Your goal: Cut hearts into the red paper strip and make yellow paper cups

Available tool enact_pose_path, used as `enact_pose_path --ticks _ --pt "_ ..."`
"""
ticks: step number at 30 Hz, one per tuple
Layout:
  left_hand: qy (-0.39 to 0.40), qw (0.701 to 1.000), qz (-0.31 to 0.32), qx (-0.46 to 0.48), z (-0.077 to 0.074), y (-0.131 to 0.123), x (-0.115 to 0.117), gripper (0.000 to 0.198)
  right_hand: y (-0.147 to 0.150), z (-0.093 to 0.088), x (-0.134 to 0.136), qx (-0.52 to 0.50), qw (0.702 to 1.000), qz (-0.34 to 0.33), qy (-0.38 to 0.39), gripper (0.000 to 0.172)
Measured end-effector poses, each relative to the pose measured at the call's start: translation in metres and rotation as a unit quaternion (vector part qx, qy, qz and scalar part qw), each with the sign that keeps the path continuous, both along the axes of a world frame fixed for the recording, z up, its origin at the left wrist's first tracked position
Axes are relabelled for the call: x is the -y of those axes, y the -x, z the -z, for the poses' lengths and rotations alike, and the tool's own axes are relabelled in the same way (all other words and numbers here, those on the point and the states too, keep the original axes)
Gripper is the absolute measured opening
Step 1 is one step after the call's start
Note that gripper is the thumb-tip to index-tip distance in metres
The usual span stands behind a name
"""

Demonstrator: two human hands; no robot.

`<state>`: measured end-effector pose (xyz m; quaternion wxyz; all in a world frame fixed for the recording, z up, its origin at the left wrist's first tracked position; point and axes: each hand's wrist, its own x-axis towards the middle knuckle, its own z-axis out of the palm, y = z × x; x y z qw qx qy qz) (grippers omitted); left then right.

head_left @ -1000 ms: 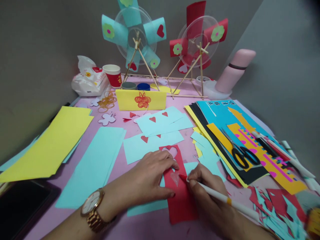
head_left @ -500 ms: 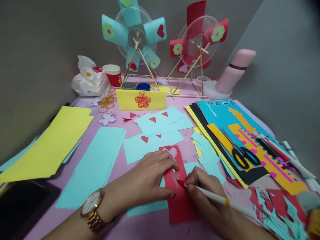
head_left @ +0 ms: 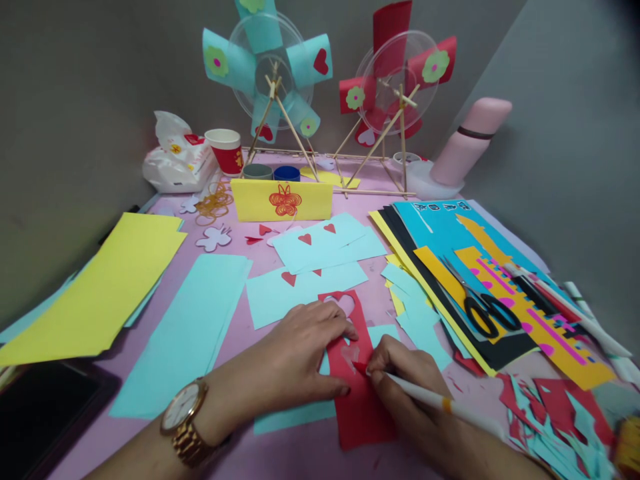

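Observation:
A red paper strip (head_left: 363, 417) lies on the table in front of me, with a heart-shaped hole near its top and a paler heart shape lower down. My left hand (head_left: 307, 343) rests across its left side, fingers spread and thumb flat on the paper. In my right hand (head_left: 413, 383) is a white marker (head_left: 425, 395) with a red tip, pinched near the tip. That tip meets the strip beside the paler heart. Light blue paper (head_left: 295, 418) shows under the strip, and blue sheets with small red hearts (head_left: 315, 243) lie just beyond.
Black-handled scissors (head_left: 483, 313) lie on stacked coloured sheets at right, above paper scraps (head_left: 545, 427). Yellow sheets (head_left: 105, 280) and a dark tablet-like object (head_left: 50, 413) are at left. Behind stand a blue paper wheel (head_left: 270, 73), a red one (head_left: 395, 80), a paper cup (head_left: 225, 152) and a pink bottle (head_left: 470, 143).
The marker tip has shifted slightly left along the red strip with my right hand. My left hand stays in place on the paper.

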<state>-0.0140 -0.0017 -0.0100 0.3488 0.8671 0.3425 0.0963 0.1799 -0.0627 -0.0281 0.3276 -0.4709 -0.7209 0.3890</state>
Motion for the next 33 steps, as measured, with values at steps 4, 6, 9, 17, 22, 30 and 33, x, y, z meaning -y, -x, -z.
enact_pose_path --ticks 4,6,9,17,22,30,33 --pt "0.000 1.000 -0.001 0.000 0.0010 0.0001 0.0007 0.043 -0.0009 -0.0027 0.0006 0.006 1.000 -0.010 0.004 0.016" --pt "0.000 1.000 0.000 0.000 0.0007 0.0001 0.0008 0.042 -0.0013 -0.0037 0.0011 0.004 1.000 -0.017 0.011 0.016" --pt "0.001 1.000 0.001 -0.001 0.0000 0.0002 0.0008 0.042 -0.0021 -0.0050 0.0016 0.001 1.000 -0.022 0.018 0.016" --pt "0.002 1.000 -0.003 0.001 0.0007 0.0006 0.0007 0.043 -0.0043 -0.0039 -0.0004 0.003 0.999 -0.036 0.040 0.017" --pt "0.005 1.000 -0.005 -0.002 0.0001 -0.0001 0.0011 0.043 -0.0011 -0.0057 -0.0002 -0.005 1.000 -0.019 0.014 0.017" --pt "0.005 1.000 -0.004 0.003 -0.0010 -0.0004 0.0006 0.040 0.0007 -0.0001 0.0008 -0.013 1.000 -0.005 0.020 0.016" --pt "0.006 1.000 -0.005 0.003 -0.0023 -0.0007 0.0006 0.040 -0.0002 -0.0010 0.0014 -0.002 1.000 -0.001 0.012 0.017"
